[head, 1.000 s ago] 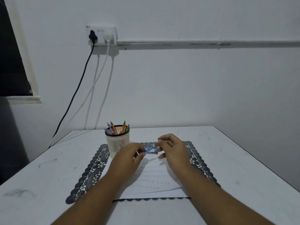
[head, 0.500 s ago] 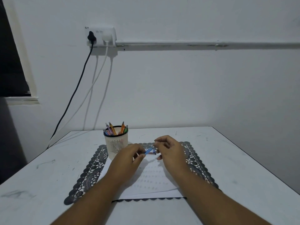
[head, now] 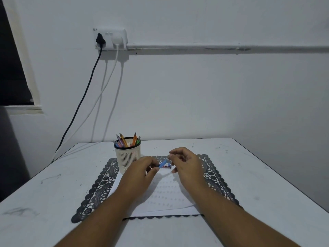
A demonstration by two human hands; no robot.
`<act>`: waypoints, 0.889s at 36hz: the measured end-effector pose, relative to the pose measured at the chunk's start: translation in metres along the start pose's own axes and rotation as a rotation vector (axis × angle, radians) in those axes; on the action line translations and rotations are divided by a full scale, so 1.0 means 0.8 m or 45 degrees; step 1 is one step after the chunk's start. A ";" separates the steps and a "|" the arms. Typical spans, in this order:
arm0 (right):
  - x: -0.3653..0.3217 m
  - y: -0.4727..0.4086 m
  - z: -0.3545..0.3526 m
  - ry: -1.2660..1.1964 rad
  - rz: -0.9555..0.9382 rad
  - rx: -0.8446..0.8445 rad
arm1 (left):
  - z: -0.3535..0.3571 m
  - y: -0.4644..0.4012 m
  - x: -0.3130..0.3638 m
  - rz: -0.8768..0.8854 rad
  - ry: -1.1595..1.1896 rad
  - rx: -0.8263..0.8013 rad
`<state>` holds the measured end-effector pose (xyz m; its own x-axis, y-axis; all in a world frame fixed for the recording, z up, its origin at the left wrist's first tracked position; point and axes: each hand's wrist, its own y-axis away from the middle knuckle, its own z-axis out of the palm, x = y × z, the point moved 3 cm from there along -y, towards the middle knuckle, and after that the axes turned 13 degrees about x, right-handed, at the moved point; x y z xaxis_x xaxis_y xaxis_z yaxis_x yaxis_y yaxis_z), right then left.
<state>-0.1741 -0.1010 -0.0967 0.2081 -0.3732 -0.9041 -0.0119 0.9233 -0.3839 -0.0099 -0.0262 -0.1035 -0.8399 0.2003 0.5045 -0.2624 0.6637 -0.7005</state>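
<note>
Over the far part of a printed white paper (head: pixel 165 195), both hands meet at a short blue pen-like stick (head: pixel 162 164). My left hand (head: pixel 140 172) pinches its lower end between thumb and forefinger. My right hand (head: pixel 185 166) has its fingers curled, and its fingertips pinch at the stick's upper end. A small blue and red object (head: pixel 168 166) shows just behind the stick; I cannot tell what it is.
A white slotted pen holder (head: pixel 127 158) with several coloured pens (head: pixel 127 140) stands on the black lace mat (head: pixel 99 186), left of my hands. The mat lies on a white table (head: pixel 249 175) against a wall. Cables (head: pixel 78 106) hang from a socket at the back left.
Both hands keep their hold on the blue stick at almost the same spot. The view has shifted slightly.
</note>
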 end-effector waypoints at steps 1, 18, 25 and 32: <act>0.000 0.000 0.000 -0.005 0.001 -0.003 | 0.000 0.000 0.000 -0.002 0.005 0.002; 0.007 -0.007 0.004 -0.174 0.153 0.015 | 0.001 -0.001 0.000 -0.032 0.068 0.012; 0.008 -0.002 0.006 -0.014 0.044 -0.039 | 0.000 -0.001 -0.002 -0.040 0.118 0.037; 0.006 0.000 0.005 0.274 -0.208 -0.064 | -0.002 -0.002 0.004 -0.064 0.164 0.057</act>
<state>-0.1690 -0.1024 -0.1005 -0.0016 -0.5323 -0.8465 -0.0451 0.8457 -0.5317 -0.0114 -0.0253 -0.1002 -0.7578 0.2602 0.5984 -0.3262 0.6432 -0.6927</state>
